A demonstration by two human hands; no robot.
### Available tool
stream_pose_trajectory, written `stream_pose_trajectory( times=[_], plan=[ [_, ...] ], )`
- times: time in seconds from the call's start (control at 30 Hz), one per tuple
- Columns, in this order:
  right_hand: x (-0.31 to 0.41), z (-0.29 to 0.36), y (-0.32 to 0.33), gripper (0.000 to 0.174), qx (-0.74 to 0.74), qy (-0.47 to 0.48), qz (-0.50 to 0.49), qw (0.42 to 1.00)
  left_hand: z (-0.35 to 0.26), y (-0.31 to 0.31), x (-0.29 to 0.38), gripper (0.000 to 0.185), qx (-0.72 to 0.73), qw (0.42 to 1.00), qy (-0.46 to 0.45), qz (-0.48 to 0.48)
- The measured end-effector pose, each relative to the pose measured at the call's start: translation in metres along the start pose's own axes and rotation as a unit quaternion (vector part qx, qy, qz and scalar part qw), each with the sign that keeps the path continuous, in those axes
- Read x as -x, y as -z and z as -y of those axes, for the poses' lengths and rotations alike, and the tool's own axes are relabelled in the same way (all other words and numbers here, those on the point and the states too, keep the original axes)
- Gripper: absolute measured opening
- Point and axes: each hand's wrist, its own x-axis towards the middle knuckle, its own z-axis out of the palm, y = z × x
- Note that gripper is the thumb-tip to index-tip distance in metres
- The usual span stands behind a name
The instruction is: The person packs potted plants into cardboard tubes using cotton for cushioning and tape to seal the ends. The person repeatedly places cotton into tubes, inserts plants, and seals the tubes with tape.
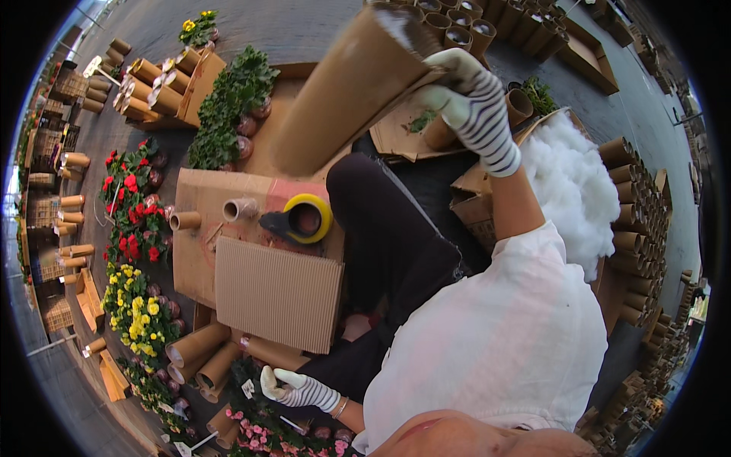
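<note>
My right hand [468,108], in a striped knit glove, grips a large brown cardboard tube [348,91] by the rim of its upper end. White material shows inside that end, and the tube leans down to the left. Low in the picture, my left hand [300,390], in a matching glove, has loosely curled fingers with nothing visible in them. A white tag [247,389] among green leaves is close to its fingertips. Before me, a corrugated cardboard sheet [280,294] lies on a cardboard box [194,257], beside a yellow-and-black tape dispenser [308,219].
White fibre stuffing [565,183] fills a box at my right. Potted red flowers [134,211], yellow flowers [137,311] and pink flowers [257,431] line the floor. Cardboard tubes [197,345] lie near my left hand; many upright tubes [460,28] stand farther off.
</note>
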Motion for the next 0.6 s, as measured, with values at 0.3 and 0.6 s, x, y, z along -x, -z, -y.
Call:
stream_pose_trajectory(
  times=[0.3,0.6],
  plan=[
    [-0.036,-0.181,0.093,0.019,0.317,-0.079,-0.142,0.934,-0.037,-0.056,-0.002,0.016,0.065,0.984,-0.058,0.155],
    [-0.102,-0.313,0.177,0.038,0.543,-0.305,-0.131,0.771,-0.049,-0.075,-0.001,0.019,0.054,0.973,-0.055,0.216]
  ],
)
